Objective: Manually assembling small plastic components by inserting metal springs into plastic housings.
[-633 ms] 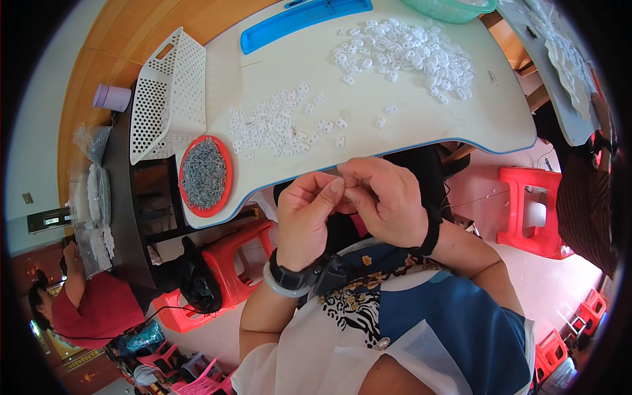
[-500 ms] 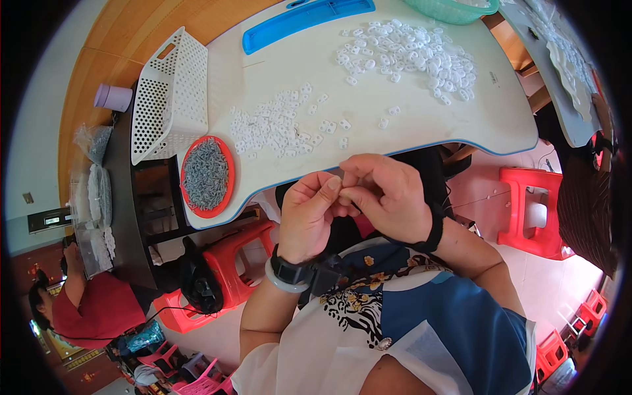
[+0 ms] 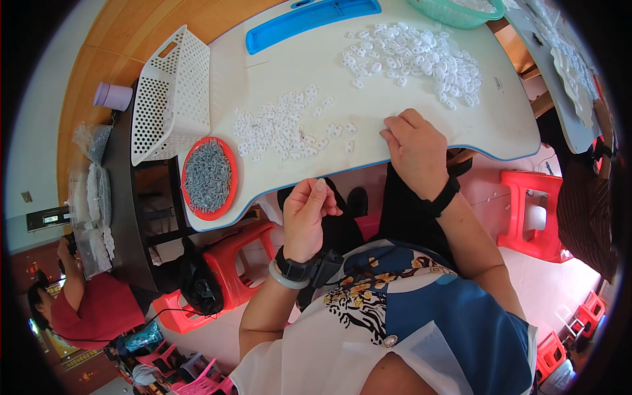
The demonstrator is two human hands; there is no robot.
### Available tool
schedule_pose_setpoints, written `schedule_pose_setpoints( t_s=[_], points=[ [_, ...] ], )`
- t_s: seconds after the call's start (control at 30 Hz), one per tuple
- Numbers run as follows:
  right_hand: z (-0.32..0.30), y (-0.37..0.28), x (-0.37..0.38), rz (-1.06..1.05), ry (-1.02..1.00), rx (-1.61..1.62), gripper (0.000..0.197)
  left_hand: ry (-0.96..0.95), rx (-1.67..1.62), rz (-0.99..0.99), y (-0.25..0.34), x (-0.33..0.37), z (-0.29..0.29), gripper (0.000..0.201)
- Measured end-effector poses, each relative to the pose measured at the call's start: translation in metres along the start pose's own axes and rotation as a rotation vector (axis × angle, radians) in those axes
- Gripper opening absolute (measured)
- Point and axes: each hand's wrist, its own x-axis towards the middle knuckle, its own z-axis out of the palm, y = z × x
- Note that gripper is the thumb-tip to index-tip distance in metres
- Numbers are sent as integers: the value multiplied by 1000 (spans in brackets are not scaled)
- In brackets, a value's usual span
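My left hand [image 3: 304, 217] is just off the table's near edge, its thumb pressed to the curled forefinger. Whatever is in that pinch is too small or hidden to make out. Over the near right part of the tabletop, my right hand [image 3: 418, 155] has its thumb and fingertips drawn together at the surface, where they hide what they touch. A scattered pile of small white two-holed plastic pieces [image 3: 273, 128] lies left of it. Beyond it is a larger heap of white rounded plastic pieces [image 3: 428, 59]. A red round tray [image 3: 232, 191] holds many small grey screw-like pieces [image 3: 208, 174].
The white table [image 3: 289, 72] has a curved blue edge. A white perforated basket [image 3: 191, 99] stands at left, a blue shallow tray [image 3: 309, 25] and green basket [image 3: 461, 14] at the back. Red stools [image 3: 227, 270] flank me. A person in red [image 3: 99, 306] is at lower left.
My hands, which were together at the table's edge, have come apart. The right one has moved forward and right onto the tabletop; the left stays near its place, slightly lower.
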Motion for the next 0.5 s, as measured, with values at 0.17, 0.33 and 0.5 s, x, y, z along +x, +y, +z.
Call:
schedule_pose_setpoints(
  t_s=[0.17, 0.33, 0.5],
  points=[
    [-8, 1, 2, 67, -89, 38, 14, 9, 19, 13, 1, -2, 2, 23],
    [-10, 3, 4, 113, -136, 21, 17, -53, 51, 62, 7, -1, 18, 22],
    [-13, 6, 2, 66, -80, 300, 12, -67, 26, 95, 13, -4, 33, 22]
  ],
)
